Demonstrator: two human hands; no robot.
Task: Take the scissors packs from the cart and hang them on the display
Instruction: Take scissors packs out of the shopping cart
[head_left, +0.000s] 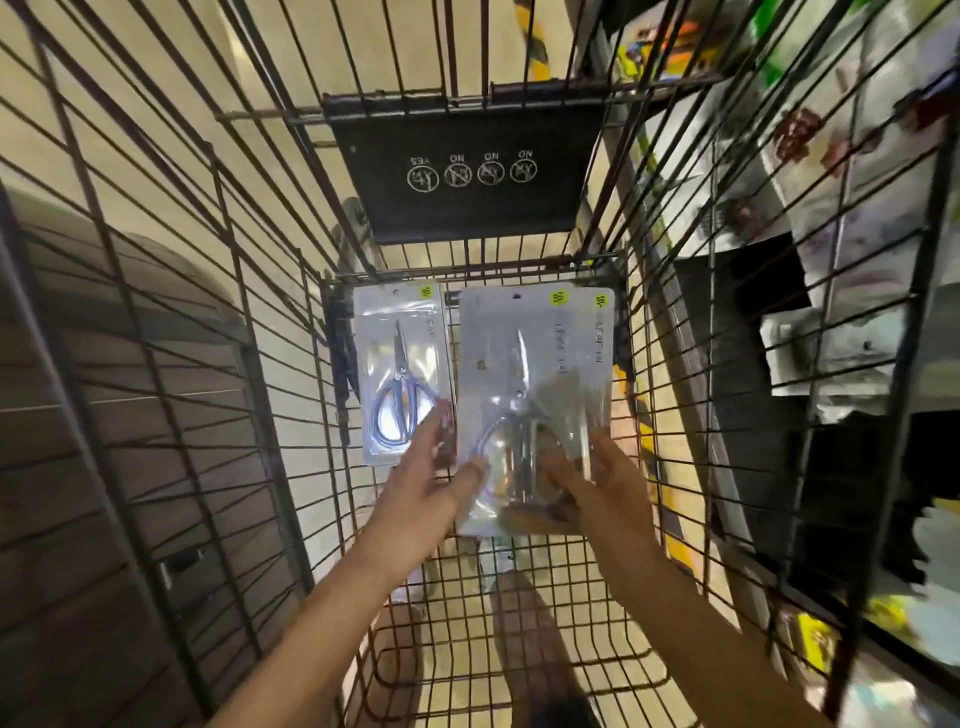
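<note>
Inside the cart (291, 467), our left hand (423, 480) and right hand (605, 480) pinch the larger scissors pack (524, 364); a smaller pack (397, 364) lies just left of it.

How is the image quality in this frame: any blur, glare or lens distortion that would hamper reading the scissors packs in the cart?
Head view: wide-angle lens bows the cart wires outward; shelves at right are smeared by motion blur; the left pack is fairly sharp, the larger pack between the left hand and right hand is blurred with glare on its plastic, so its print is barely legible.
</note>
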